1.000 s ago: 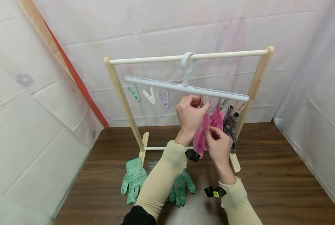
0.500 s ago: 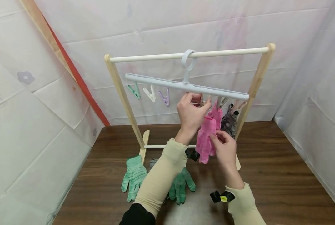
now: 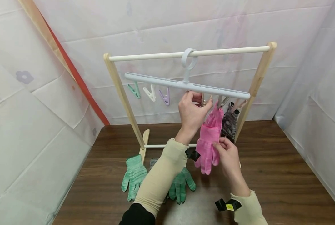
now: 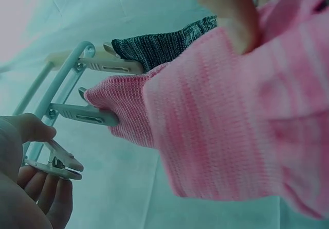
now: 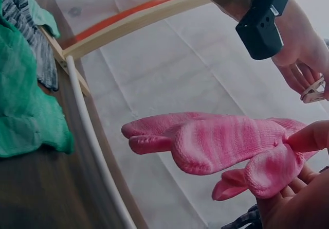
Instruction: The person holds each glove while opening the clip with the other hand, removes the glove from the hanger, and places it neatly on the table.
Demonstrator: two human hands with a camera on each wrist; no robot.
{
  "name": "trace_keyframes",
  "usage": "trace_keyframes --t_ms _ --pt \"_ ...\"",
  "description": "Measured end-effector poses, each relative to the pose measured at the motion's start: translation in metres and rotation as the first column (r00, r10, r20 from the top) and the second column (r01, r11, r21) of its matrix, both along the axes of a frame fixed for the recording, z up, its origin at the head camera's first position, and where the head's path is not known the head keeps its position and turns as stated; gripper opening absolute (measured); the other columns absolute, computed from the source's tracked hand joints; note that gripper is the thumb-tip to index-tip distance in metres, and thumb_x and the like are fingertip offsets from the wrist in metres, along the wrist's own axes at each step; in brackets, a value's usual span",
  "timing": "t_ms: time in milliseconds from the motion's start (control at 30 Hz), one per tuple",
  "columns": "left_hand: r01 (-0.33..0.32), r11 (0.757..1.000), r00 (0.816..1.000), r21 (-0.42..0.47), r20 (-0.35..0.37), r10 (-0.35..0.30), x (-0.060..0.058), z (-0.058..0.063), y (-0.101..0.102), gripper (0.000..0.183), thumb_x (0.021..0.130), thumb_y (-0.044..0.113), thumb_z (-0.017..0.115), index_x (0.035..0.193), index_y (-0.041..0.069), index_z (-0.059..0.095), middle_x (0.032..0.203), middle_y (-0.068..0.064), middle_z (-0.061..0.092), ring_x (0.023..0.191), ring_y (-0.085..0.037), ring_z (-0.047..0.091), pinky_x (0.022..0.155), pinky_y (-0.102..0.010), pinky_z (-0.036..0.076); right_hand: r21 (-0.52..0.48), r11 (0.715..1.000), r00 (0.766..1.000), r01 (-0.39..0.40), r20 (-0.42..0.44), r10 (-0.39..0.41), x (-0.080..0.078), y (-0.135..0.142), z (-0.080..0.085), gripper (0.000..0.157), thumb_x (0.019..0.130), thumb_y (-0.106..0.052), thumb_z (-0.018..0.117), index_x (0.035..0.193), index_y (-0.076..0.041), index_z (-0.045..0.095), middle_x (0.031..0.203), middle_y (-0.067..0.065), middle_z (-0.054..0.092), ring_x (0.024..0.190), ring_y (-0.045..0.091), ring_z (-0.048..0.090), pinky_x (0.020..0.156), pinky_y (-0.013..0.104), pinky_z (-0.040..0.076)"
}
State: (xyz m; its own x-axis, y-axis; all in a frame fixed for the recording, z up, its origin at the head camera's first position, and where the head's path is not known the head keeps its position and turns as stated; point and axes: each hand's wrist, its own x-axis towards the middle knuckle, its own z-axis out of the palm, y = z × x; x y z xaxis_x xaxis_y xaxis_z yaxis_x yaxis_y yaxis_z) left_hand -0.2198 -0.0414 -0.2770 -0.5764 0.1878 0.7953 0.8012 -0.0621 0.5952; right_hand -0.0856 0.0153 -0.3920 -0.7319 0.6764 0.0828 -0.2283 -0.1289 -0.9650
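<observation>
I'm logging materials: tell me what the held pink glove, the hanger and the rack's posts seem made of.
Pink glove: matte knitted yarn, with fine stitches visible at the cuff; the fibre can't be told.
Hanger: probably smooth, pale plastic, from its even colour and rounded edges.
Posts: likely dull-finished wood, given their tan tone and a darker patch on the right one.

we hold our left arm (image 3: 160, 179) forward from the near side, left hand (image 3: 192, 113) raised, thumb and fingers (image 4: 51, 195) pinching; our right arm (image 3: 250, 206) angles far and left, right hand (image 3: 229, 157) lower and nearer, likewise pinching.
</observation>
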Motion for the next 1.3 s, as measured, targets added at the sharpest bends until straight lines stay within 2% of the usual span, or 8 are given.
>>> trace_keyframes --t_ms 167,300,467,667,1067,1300 --pt "-0.002 1.000 1.000 -0.016 -0.006 0.002 0.001 -0.001 0.000 0.029 0.077 0.016 0.085 0.086 0.000 0.062 0.083 -0.008 0.063 0.071 -0.013 0.064 0.064 -0.018 0.053 -0.025 0.999 0.999 -0.040 0.022 0.041 0.004 -0.003 -0.008 0.008 0.094 0.007 0.057 0.101 0.009 0.057 0.078 -0.001 0.069 0.072 0.008 0.063 0.062 0.021 0.052" --pt "-0.001 1.000 1.000 -0.015 0.000 0.001 0.001 -0.002 0.000 0.030 0.077 0.015 0.085 0.087 -0.001 0.062 0.084 -0.008 0.063 0.071 -0.014 0.064 0.064 -0.023 0.056 -0.056 0.996 0.997 -0.070 0.038 0.072 0.005 -0.006 -0.015 0.008 0.093 0.007 0.057 0.101 0.007 0.058 0.076 -0.002 0.067 0.071 0.007 0.062 0.062 0.022 0.050" --pt "-0.001 1.000 1.000 -0.016 0.012 0.001 0.001 -0.003 -0.001 0.029 0.077 0.015 0.086 0.087 0.000 0.062 0.086 -0.008 0.063 0.073 -0.014 0.065 0.065 -0.026 0.057 -0.087 0.990 0.992 -0.110 0.059 0.115 0.004 -0.010 -0.023 0.012 0.093 0.006 0.058 0.105 0.008 0.058 0.081 -0.002 0.069 0.078 0.008 0.064 0.070 0.022 0.052" --pt "-0.006 1.000 1.000 -0.014 -0.014 0.006 0.002 -0.004 -0.001 0.029 0.078 0.015 0.085 0.088 -0.001 0.063 0.086 -0.008 0.063 0.073 -0.014 0.066 0.065 -0.030 0.058 -0.109 0.985 0.983 -0.131 0.115 0.143 0.005 -0.012 -0.033 0.011 0.091 0.004 0.058 0.102 0.006 0.058 0.084 0.001 0.067 0.077 0.009 0.062 0.069 0.023 0.049" --pt "-0.017 1.000 0.999 -0.017 -0.034 0.016 0.001 -0.003 -0.001 0.028 0.078 0.015 0.085 0.087 0.000 0.063 0.086 -0.007 0.063 0.074 -0.014 0.065 0.065 -0.024 0.057 -0.158 0.971 0.964 -0.180 0.166 0.206 0.008 -0.016 -0.051 0.007 0.089 0.002 0.058 0.095 0.002 0.061 0.079 0.003 0.060 0.070 0.010 0.055 0.062 0.023 0.046" --pt "-0.012 1.000 0.999 -0.012 -0.035 0.012 0.000 -0.002 -0.001 0.027 0.078 0.014 0.085 0.088 0.001 0.063 0.086 -0.008 0.063 0.076 -0.015 0.064 0.067 -0.019 0.055 -0.157 0.964 0.941 -0.214 0.230 0.247 0.007 -0.019 -0.062 0.009 0.089 0.000 0.060 0.098 0.003 0.060 0.084 0.004 0.059 0.076 0.012 0.056 0.065 0.023 0.046"
